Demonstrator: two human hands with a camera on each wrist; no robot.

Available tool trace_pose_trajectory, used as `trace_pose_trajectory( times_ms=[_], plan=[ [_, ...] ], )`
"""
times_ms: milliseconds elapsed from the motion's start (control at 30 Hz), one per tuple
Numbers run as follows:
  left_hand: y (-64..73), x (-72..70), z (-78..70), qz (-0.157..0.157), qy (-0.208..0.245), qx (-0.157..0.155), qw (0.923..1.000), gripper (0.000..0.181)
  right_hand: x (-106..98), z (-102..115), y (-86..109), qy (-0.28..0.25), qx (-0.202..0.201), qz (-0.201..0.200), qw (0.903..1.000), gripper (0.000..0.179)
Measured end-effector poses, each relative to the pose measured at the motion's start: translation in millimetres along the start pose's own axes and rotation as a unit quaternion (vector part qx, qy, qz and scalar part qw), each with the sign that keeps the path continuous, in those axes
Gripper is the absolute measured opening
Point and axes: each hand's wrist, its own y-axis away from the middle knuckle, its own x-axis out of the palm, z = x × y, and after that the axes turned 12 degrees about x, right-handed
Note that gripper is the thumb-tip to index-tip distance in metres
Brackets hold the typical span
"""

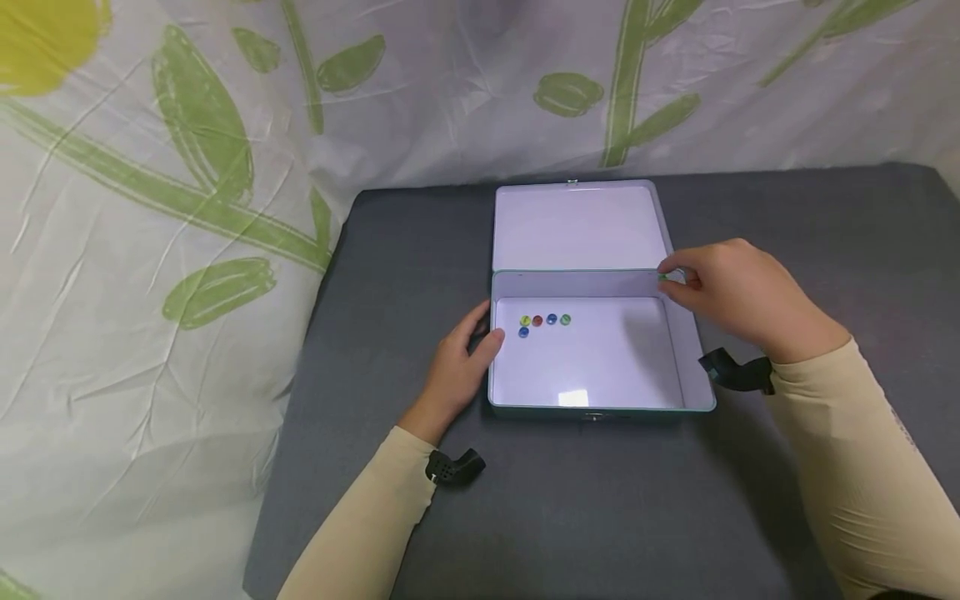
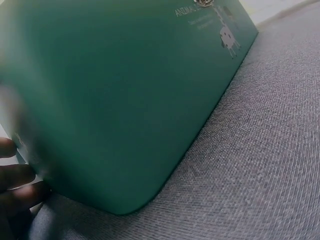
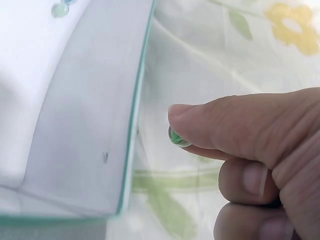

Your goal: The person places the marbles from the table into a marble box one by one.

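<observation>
An open tin box [image 1: 600,409], green outside and white inside, stands on the table with its lid [image 1: 581,225] folded back. My left hand [image 1: 453,367] holds the box's left wall, thumb over the rim and fingers along the outside. Its fingers [image 2: 17,177] also show beside the green wall in the left wrist view. Above the box's back right corner, my right hand [image 1: 738,292] pinches a green glass marble [image 3: 176,137] between thumb and index finger. Inside, toward the left, lie several marbles: a yellow one [image 1: 525,320], a red one [image 1: 537,321], blue ones [image 1: 523,332] and a green one [image 1: 566,319].
A dark grey cloth [image 1: 600,517] covers the table. Behind and to the left hangs a pale sheet [image 1: 450,100] printed with green leaves. Black wrist cameras [image 1: 456,468] sit on both forearms, the right one near the box's right wall.
</observation>
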Motion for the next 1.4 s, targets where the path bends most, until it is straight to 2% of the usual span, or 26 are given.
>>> trace_pose_trajectory(
  times_ms=[167,433,800,967,1167,1400],
  plan=[
    [0.7,0.8,2.2,-0.002,0.005,0.005,1.0,0.062,4,14,-9.4,0.015,-0.008,0.02,0.9996,0.018],
    [2.7,-0.7,3.3,-0.005,0.009,0.008,0.9999,0.062,12,45,-26.0,0.019,-0.044,0.043,0.9979,0.019],
    [6.6,-3.0,3.3,-0.002,0.002,0.004,1.0,0.06,42,84,-47.3,-0.005,-0.114,0.057,0.9918,0.016],
    [5.2,-1.2,2.9,0.003,0.005,0.007,1.0,0.061,49,92,-51.6,-0.005,-0.123,0.066,0.9902,0.018],
    [1.9,-3.5,1.8,0.007,0.017,0.016,0.9997,0.06,60,94,-56.5,-0.003,-0.122,0.099,0.9875,0.019],
    [-1.0,-5.3,0.0,0.014,0.002,0.017,0.9997,0.059,78,91,-61.2,0.001,-0.147,0.132,0.9804,0.014]
  ],
)
